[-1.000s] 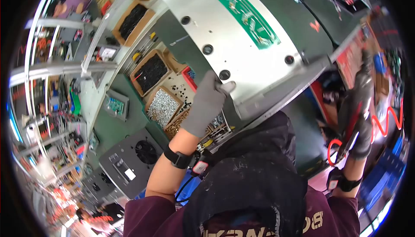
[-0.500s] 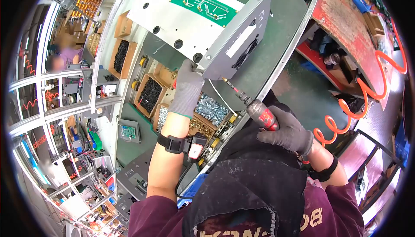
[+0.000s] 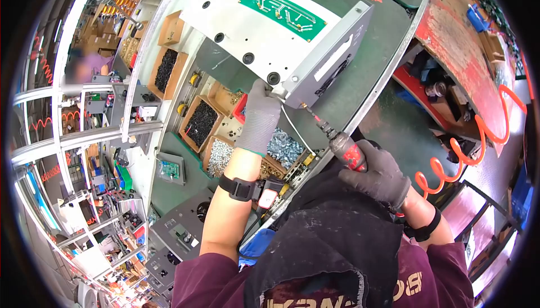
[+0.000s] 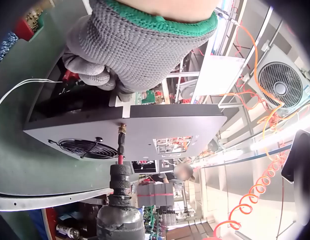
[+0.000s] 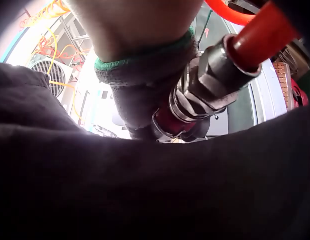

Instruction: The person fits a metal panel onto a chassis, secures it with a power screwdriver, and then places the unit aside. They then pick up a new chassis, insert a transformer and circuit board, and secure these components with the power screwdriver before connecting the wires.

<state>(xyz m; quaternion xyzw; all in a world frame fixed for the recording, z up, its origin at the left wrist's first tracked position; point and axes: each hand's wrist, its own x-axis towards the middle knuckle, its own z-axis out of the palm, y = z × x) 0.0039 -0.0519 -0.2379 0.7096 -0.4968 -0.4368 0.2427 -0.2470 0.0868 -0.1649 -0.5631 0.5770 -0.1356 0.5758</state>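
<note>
A metal case with a white top (image 3: 230, 18) and a grey fan panel (image 3: 343, 55) stands on the green bench. At its near corner my gloved left hand (image 3: 260, 118) grips the case edge, fingers curled inside behind the panel in the left wrist view. My gloved right hand (image 3: 379, 179) is wrapped round a red and dark air screwdriver (image 3: 349, 152). The driver's bit (image 4: 121, 145) points at the panel's edge, with a small brass-coloured screw (image 4: 122, 128) at its tip. A white wire (image 3: 295, 125) hangs below the corner. Dark cloth covers most of the right wrist view.
Boxes of black screws (image 3: 201, 123), silver screws (image 3: 220, 156) and bluish screws (image 3: 284, 148) sit left of the case. An orange coiled air hose (image 3: 458, 153) runs off right. Beyond the bench edge stands a worn red table (image 3: 455, 32).
My right hand has brought the screwdriver from the far right up to the case. The grey fan panel has come into view. Over the last half second, both hands hold nearly the same pose.
</note>
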